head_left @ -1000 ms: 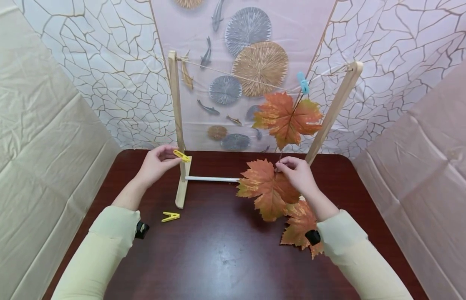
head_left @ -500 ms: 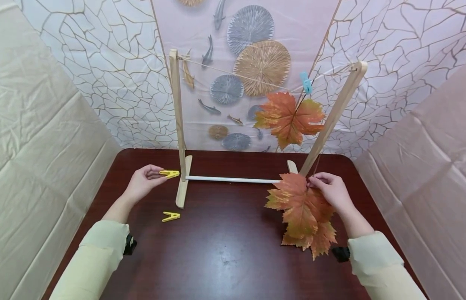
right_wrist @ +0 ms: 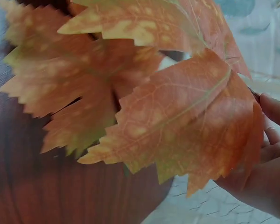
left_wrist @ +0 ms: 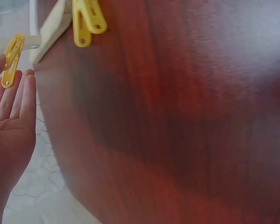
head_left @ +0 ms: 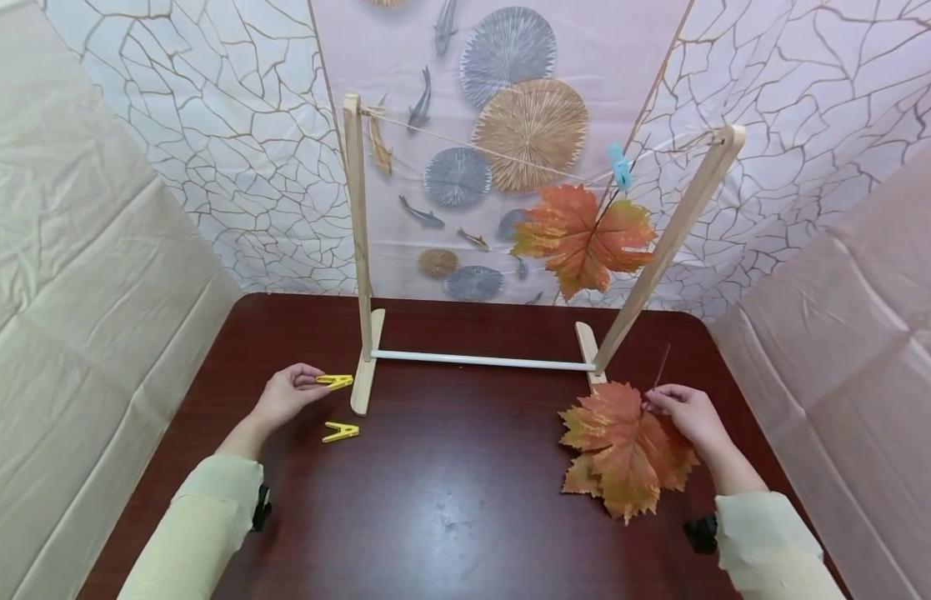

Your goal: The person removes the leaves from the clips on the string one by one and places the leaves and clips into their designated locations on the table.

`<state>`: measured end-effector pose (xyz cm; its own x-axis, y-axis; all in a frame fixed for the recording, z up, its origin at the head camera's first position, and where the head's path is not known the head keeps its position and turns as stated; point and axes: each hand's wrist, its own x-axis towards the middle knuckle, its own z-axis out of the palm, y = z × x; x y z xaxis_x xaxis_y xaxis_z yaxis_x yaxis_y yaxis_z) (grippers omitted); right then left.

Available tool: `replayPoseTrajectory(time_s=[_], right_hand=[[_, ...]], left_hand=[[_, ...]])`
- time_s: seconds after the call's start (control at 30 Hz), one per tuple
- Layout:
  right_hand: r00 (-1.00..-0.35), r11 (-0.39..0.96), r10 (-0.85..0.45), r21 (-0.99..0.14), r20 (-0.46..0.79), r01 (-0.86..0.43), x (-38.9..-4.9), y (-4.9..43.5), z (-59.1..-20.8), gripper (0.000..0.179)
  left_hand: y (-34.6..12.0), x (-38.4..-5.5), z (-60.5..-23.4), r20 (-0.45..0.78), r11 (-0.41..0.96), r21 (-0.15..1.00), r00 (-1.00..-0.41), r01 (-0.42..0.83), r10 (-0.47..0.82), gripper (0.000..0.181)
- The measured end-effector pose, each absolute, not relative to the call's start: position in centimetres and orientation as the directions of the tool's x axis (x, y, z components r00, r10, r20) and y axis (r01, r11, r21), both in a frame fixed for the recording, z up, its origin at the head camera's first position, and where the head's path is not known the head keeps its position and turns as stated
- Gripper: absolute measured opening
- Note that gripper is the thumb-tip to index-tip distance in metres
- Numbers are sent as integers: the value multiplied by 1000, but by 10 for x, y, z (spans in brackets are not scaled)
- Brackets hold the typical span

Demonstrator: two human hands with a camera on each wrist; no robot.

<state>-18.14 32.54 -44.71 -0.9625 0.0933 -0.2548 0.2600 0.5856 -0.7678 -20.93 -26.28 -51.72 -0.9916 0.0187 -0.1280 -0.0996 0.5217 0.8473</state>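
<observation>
My left hand (head_left: 288, 395) pinches a yellow clothespin (head_left: 335, 381) between thumb and fingers, near the left foot of a wooden stand. A second yellow clothespin (head_left: 341, 432) lies on the table just below it. On the right, my right hand (head_left: 686, 417) pinches the thin stem of an orange maple leaf (head_left: 623, 446), whose blade hangs over the table. Beneath it another maple leaf (right_wrist: 79, 79) lies mostly covered in the head view. A third leaf (head_left: 588, 237) hangs from the string (head_left: 465, 143), its stem held by a blue clothespin (head_left: 618, 167).
The stand has two wooden posts, a left post (head_left: 357, 225) and a right post (head_left: 671, 242), joined low down by a white rod (head_left: 480, 361). Patterned cloth (head_left: 277, 142) backs the dark red table (head_left: 450, 517), and plain cloth walls (head_left: 67, 333) flank it.
My right hand has moved right and down, carrying the maple leaf from below the hanging leaf to over the one on the table. My left hand has lowered with its clothespin.
</observation>
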Motion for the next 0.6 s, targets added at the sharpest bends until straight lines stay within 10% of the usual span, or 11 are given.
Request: replayPoseTrajectory(time_s=[0.6], right_hand=[[-914,494,184,-769,-362,404,-170,357,-509,41]], left_hand=[[-269,-198,-553,-115,700,703,-991,-129,-67,29]])
